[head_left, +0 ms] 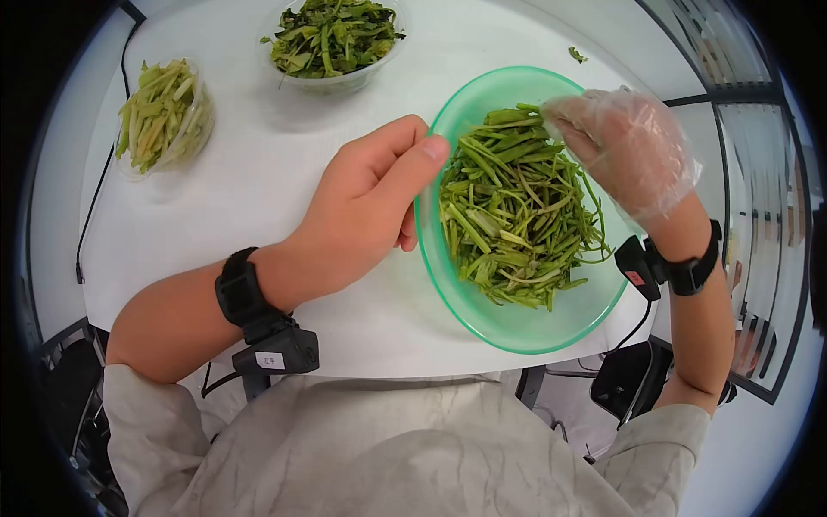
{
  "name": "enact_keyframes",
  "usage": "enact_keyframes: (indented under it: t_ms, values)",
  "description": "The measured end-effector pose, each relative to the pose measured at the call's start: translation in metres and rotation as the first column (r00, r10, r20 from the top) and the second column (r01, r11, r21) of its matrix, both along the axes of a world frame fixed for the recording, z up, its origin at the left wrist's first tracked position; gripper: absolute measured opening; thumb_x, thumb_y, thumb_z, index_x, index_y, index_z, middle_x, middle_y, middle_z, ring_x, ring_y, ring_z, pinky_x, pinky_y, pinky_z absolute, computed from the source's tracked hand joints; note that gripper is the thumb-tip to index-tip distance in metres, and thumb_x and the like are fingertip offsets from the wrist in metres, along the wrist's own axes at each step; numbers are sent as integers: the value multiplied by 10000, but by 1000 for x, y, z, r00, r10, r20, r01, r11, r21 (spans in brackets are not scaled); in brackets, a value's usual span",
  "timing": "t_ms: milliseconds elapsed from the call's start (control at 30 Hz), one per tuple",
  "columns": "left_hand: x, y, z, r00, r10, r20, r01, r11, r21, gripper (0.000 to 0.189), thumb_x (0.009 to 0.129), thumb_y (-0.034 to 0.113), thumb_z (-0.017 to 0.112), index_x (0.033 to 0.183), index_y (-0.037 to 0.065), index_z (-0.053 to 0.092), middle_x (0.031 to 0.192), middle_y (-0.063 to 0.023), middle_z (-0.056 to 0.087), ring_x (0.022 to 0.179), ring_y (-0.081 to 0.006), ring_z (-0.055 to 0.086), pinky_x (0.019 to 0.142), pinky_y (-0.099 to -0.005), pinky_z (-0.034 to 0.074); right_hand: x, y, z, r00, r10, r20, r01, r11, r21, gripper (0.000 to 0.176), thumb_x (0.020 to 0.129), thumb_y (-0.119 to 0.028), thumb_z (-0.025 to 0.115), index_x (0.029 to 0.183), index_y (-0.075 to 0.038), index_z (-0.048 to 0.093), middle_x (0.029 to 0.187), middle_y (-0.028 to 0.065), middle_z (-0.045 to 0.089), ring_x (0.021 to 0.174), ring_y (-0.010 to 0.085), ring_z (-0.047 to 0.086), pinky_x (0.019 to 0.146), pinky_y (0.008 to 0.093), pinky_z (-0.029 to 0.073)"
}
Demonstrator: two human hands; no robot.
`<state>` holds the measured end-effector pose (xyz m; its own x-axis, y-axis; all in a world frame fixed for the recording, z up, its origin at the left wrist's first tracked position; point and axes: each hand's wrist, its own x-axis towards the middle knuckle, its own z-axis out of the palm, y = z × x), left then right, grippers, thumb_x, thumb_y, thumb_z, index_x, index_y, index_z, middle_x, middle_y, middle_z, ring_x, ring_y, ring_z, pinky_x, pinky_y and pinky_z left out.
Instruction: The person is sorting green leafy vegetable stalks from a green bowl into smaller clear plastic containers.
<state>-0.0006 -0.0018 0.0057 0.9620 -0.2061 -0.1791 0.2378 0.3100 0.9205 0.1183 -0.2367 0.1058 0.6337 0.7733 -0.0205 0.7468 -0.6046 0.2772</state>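
Observation:
A translucent green bowl (482, 323) holds a heap of cut green vegetable stems (521, 215). My bare left hand (370, 194) is closed on the bowl's left rim, thumb on top and fingers underneath. In a clear plastic glove, my right hand (624, 151) reaches over the bowl's upper right side. Its fingers are bent together around the ends of some stems at the top of the heap; the fingertips are partly hidden.
A clear bowl (345, 84) of chopped leafy greens stands at the back. Left of it, a clear container (202, 121) of pale cut stalks leans or sits tilted. A leaf scrap (577, 54) lies on the white table (284, 207). Both wrists wear strapped devices with cables.

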Motion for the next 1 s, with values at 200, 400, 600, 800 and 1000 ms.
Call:
enact_keyframes:
  t_ms: [200, 400, 600, 800, 1000]
  values:
    - [0, 0, 2, 1000, 4, 17, -4, 1000, 8, 338, 1137, 336, 531, 907, 89, 525, 732, 49, 493, 576, -36, 492, 531, -231, 442, -34, 0, 21, 880, -56, -472, 173, 962, 210, 90, 914, -181, 756, 927, -92, 770, 784, 109, 719, 734, 339, 695, 675, 447, 549]
    - [1, -1, 0, 1000, 14, 8, -14, 1000, 14, 341, 1134, 339, 537, 902, 88, 530, 736, 50, 505, 573, -35, 497, 529, -229, 445, -62, 13, -1, 806, 30, -591, 124, 968, 219, 94, 849, -132, 813, 890, -67, 758, 722, 107, 698, 634, 291, 669, 589, 392, 517]
    - [1, -1, 3, 1000, 2, 3, -2, 1000, 6, 334, 1140, 333, 528, 916, 85, 538, 740, 52, 501, 572, -38, 494, 536, -233, 450, -64, 24, -5, 858, -93, -505, 173, 978, 113, 172, 835, -195, 827, 898, -44, 772, 709, 131, 698, 635, 330, 671, 601, 414, 524]
    - [0, 3, 0, 998, -56, 27, 55, 997, 51, 310, 1151, 365, 481, 991, 110, 553, 806, 52, 564, 652, -34, 546, 560, -228, 437, -70, 25, -8, 869, -27, -494, 146, 968, 203, 98, 815, -123, 832, 849, -59, 767, 702, 121, 694, 618, 305, 668, 588, 386, 519]
    - [1, 1, 0, 999, -28, 17, 28, 1000, 0, 338, 1141, 349, 517, 929, 85, 536, 763, 46, 512, 595, -42, 518, 534, -231, 425, -45, 11, 7, 750, 15, -661, 470, 691, 549, 119, 850, -95, 839, 954, -44, 809, 773, 62, 757, 653, 100, 653, 633, 266, 530]
